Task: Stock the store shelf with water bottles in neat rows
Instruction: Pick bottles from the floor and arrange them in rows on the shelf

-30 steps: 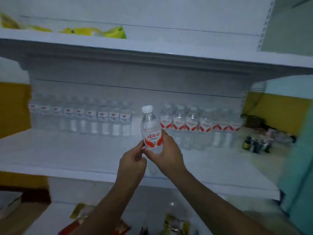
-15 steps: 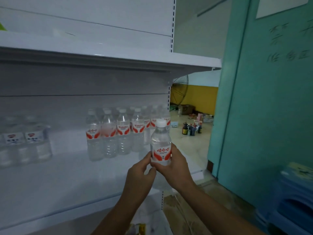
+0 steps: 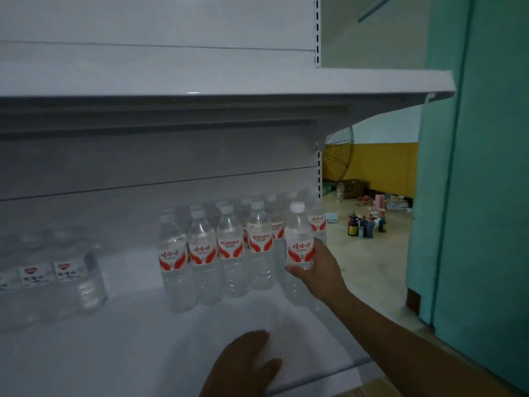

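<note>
My right hand [image 3: 322, 270] grips a clear water bottle [image 3: 299, 247] with a red and white label and a white cap. The bottle stands at the right end of a front row of like bottles [image 3: 217, 253] on the white shelf [image 3: 128, 339], with more rows behind it. My left hand [image 3: 249, 365] hovers low over the shelf's front part with loose fingers and holds nothing. A second group of bottles [image 3: 51, 279] with white labels stands at the far left of the same shelf.
An upper white shelf [image 3: 229, 81] overhangs the bottles. A teal wall [image 3: 486, 196] rises close on the right. Beyond the shelf end, small dark bottles [image 3: 365, 224], boxes and a fan [image 3: 339, 156] sit on the floor.
My right hand has carried the bottle forward to the right end of the front row. My left hand has let go of it and dropped toward the shelf's front. The view has swung right.
</note>
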`<move>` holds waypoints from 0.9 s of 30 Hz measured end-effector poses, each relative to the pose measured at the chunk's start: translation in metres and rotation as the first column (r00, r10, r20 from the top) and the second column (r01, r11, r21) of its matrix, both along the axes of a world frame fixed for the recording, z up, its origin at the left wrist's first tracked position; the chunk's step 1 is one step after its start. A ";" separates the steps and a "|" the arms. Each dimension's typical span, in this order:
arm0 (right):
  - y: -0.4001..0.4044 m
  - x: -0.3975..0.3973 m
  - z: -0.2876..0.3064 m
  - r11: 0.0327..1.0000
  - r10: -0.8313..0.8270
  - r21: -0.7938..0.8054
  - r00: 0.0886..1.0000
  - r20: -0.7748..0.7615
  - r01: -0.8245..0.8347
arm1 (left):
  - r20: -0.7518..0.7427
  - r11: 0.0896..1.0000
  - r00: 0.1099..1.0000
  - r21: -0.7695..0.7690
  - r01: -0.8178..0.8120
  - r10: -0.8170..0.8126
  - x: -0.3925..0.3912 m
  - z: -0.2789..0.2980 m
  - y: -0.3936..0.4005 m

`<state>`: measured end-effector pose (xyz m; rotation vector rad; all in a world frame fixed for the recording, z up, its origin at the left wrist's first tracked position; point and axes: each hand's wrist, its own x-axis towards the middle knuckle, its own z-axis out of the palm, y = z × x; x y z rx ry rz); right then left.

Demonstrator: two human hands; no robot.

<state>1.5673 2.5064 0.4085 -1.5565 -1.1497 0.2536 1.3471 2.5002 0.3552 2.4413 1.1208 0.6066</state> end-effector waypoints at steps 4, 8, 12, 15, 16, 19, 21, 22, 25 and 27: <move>0.044 0.012 -0.003 0.999 0.018 0.031 1.000 0.021 -0.019 | -0.025 1.000 1.000 0.028 -0.009 0.010 0.007 -0.005 0.015; 0.077 0.019 -0.012 1.000 0.006 0.014 1.000 0.012 -0.006 | -0.027 0.998 0.999 0.052 -0.019 0.021 0.013 -0.011 0.021; 0.087 0.027 -0.020 0.999 0.014 0.045 1.000 0.014 -0.015 | 0.002 0.999 0.999 0.008 -0.036 0.036 0.015 -0.016 0.022; 0.082 0.026 -0.022 0.999 0.036 0.029 0.999 -0.020 -0.036 | 0.018 0.999 0.999 -0.033 -0.043 0.043 0.015 -0.015 0.019; 0.078 0.025 -0.022 0.999 0.029 0.024 0.999 -0.030 -0.028 | 0.027 0.998 0.999 -0.040 -0.041 0.042 0.015 -0.013 0.017; 0.051 0.003 -0.017 0.998 -0.033 0.046 0.997 -0.064 0.036 | 0.138 0.995 0.986 -0.059 -0.083 0.090 0.006 -0.002 0.006; 0.019 -0.026 -0.009 0.996 -0.041 0.077 0.995 -0.095 0.048 | 0.244 0.990 0.960 -0.042 -0.132 0.139 -0.012 0.009 -0.010; 0.000 -0.045 -0.005 0.996 -0.004 0.084 0.995 -0.100 0.012 | 0.300 0.988 0.941 -0.035 -0.153 0.157 -0.026 0.013 -0.019; -0.060 -0.115 -0.011 0.960 0.281 0.039 0.957 -0.078 -0.279 | 0.433 0.967 0.868 -0.045 -0.251 0.245 -0.097 0.018 -0.065; -0.093 -0.169 -0.024 0.888 0.458 0.008 0.884 -0.095 -0.459 | 0.438 0.934 0.834 -0.042 -0.355 0.337 -0.155 0.012 -0.097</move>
